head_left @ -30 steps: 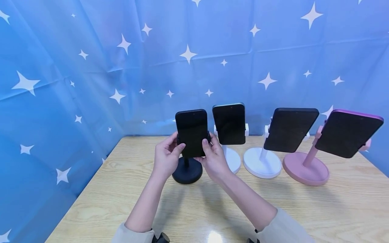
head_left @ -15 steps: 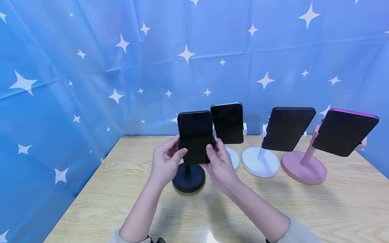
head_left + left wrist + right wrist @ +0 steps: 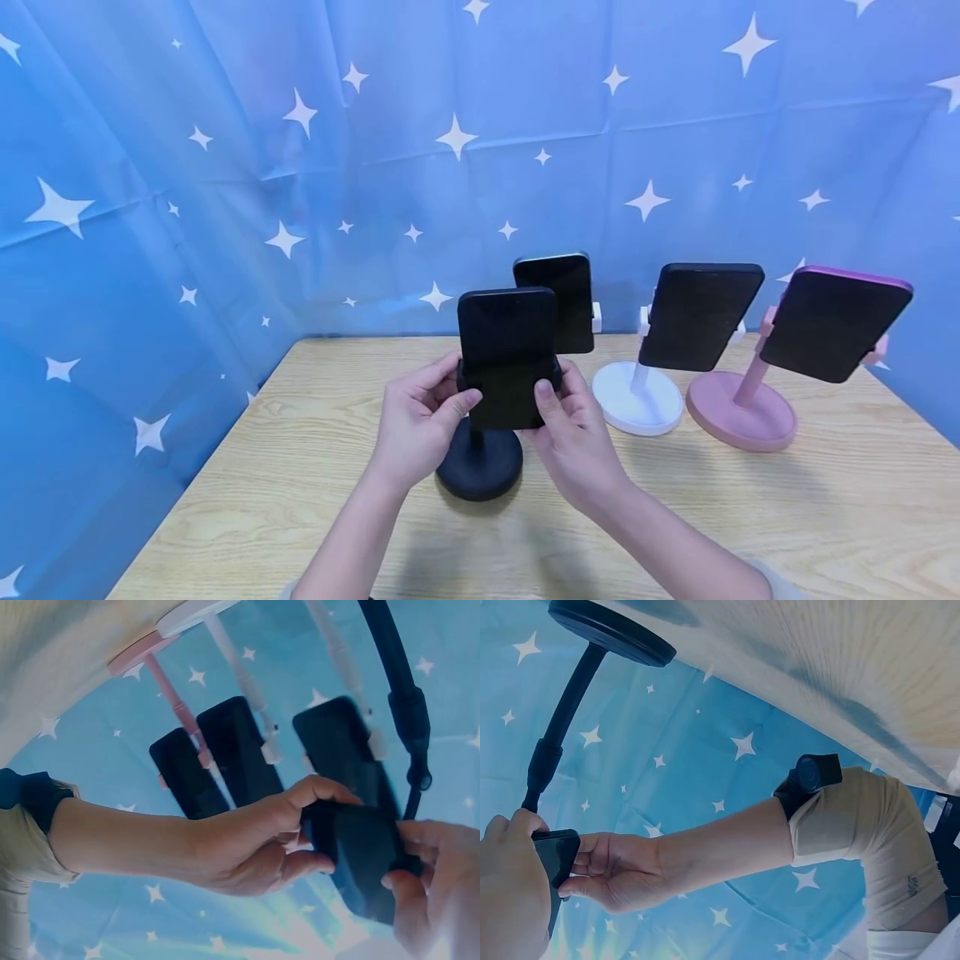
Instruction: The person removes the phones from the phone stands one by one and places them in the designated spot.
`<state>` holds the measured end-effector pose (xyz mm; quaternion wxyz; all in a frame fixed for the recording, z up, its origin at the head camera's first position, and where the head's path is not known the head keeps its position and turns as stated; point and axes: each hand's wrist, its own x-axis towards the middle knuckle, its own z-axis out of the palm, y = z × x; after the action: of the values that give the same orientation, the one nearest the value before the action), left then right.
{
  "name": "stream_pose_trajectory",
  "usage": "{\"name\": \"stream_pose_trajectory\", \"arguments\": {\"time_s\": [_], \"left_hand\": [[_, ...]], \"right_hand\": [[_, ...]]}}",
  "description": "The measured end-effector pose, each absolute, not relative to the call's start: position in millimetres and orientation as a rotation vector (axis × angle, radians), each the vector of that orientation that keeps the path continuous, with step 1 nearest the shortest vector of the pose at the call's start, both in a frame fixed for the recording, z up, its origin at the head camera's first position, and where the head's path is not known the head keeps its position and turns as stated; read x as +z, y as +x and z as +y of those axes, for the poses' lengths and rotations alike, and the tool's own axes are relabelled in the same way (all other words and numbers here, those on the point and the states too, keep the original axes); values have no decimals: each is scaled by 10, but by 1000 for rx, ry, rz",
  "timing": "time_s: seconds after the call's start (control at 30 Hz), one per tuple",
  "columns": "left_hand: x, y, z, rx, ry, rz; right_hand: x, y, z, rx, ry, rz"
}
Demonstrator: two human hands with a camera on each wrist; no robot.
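Both hands hold a black smartphone [image 3: 508,358] mounted upright in a black phone stand, whose round base [image 3: 480,471] shows beneath it. My left hand [image 3: 420,421] grips the phone's left side, thumb on the lower front and fingers curled behind. On the other side my right hand [image 3: 576,446] does the same, its thumb [image 3: 551,400] pressed on the screen's lower right. The clamp is mostly hidden behind the phone and fingers. In the right wrist view the stand's black stem [image 3: 566,716] runs from the base to the hands.
Behind the held phone, another phone [image 3: 572,287] sits in a white stand. Farther right are a white stand [image 3: 637,400] with a dark phone [image 3: 701,317] and a pink stand [image 3: 742,412] with a purple-edged phone [image 3: 832,325]. A starry blue curtain [image 3: 375,167] backs the wooden table [image 3: 285,467].
The hands have brought the black stand and its phone nearer and slightly right, so the phone now overlaps the one behind it. The head view has shifted a little.
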<state>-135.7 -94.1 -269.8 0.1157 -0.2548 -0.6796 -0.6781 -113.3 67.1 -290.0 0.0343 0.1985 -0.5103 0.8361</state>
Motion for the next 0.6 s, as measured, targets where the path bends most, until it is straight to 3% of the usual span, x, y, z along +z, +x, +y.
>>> {"name": "stream_pose_trajectory", "arguments": {"time_s": [0.6], "left_hand": [[-2689, -1210, -563, -2072, -985, -1918]], "right_hand": [[-2926, -857, 1128, 2498, 765, -1457]]}}
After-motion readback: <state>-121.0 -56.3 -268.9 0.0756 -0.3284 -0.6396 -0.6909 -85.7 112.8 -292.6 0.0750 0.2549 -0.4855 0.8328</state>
